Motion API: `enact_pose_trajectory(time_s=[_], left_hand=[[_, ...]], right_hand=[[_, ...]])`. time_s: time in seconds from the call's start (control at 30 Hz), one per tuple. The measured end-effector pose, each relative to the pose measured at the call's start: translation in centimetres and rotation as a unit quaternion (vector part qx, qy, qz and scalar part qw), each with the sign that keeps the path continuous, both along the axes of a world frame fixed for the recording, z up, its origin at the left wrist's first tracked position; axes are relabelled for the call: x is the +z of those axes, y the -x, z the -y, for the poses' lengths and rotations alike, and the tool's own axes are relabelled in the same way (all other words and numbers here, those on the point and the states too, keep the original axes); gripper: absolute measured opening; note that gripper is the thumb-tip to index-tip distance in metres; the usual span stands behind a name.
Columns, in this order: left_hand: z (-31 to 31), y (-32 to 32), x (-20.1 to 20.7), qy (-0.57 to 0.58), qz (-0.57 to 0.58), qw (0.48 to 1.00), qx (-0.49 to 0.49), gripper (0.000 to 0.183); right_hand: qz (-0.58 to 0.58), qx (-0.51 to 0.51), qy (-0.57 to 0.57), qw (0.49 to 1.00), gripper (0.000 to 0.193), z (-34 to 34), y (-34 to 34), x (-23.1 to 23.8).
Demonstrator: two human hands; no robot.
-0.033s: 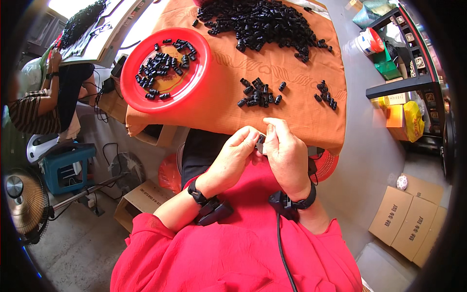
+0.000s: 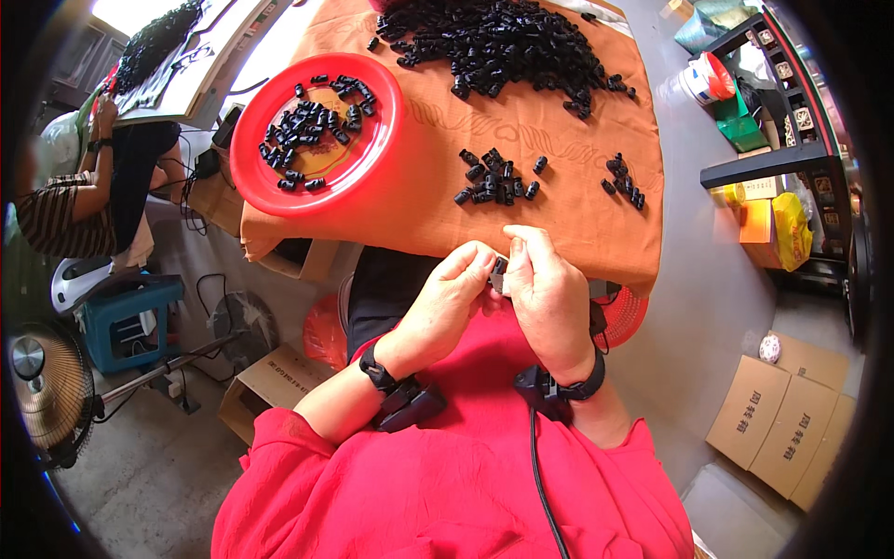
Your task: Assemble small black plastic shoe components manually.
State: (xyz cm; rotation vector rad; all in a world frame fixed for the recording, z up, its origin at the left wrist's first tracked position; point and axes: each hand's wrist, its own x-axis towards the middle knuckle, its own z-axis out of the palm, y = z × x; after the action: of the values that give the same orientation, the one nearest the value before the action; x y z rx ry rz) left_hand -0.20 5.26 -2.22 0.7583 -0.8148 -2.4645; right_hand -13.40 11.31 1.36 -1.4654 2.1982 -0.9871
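Observation:
Just off the near edge of the cloth-covered table, my left hand point(image 2: 450, 291) and my right hand point(image 2: 544, 296) meet in front of my chest. Both are closed, fingertips pinched around a small black plastic fitting point(image 2: 499, 267). A greyish bit shows on its lower side; my fingers cover most of the rest. Beyond my hands lies a small cluster of similar black fittings point(image 2: 494, 179), with a smaller group point(image 2: 622, 181) to its right. A red round tray point(image 2: 380, 177) on the left holds many more, and a large heap of them point(image 2: 503, 51) covers the far part of the table.
An orange cloth point(image 2: 424, 219) covers the table. Left of it are a person in striped clothing point(image 2: 65, 210) at another table, a blue plastic stool point(image 2: 102, 321) and a fan point(image 2: 47, 391). On the right stand a dark shelf point(image 2: 810, 149) and flattened cardboard boxes point(image 2: 778, 419).

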Motion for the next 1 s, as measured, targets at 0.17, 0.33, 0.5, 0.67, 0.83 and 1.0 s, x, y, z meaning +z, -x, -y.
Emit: enact_pose_trajectory(time_s=[0.17,0.33,0.5,0.67,0.83,1.0], left_hand=[[0.06,0.08,0.26,-0.021,0.013,1.0,0.0,0.019],[0.03,0.06,-0.05,-0.016,0.004,1.0,0.001,0.019],[0.04,0.03,0.0,-0.009,0.009,1.0,0.004,0.019],[0.06,0.09,-0.11,-0.011,0.009,1.0,0.001,0.019],[0.06,0.06,-0.08,-0.007,0.01,1.0,0.002,0.019],[-0.05,-0.02,-0.65,0.021,0.008,1.0,0.002,0.021]], right_hand=[[0.017,0.001,-0.005,1.0,0.013,-0.06,0.04,-0.11],[0.017,-0.003,-0.019,1.0,0.014,0.0,-0.02,0.02],[0.027,-0.002,-0.012,1.0,0.014,0.02,-0.09,0.03],[0.035,-0.003,-0.025,0.999,0.014,0.01,-0.01,-0.09],[0.04,0.0,-0.021,0.999,0.013,0.03,-0.07,-0.13],[0.027,0.0,-0.026,0.999,0.013,-0.03,-0.1,-0.31]])
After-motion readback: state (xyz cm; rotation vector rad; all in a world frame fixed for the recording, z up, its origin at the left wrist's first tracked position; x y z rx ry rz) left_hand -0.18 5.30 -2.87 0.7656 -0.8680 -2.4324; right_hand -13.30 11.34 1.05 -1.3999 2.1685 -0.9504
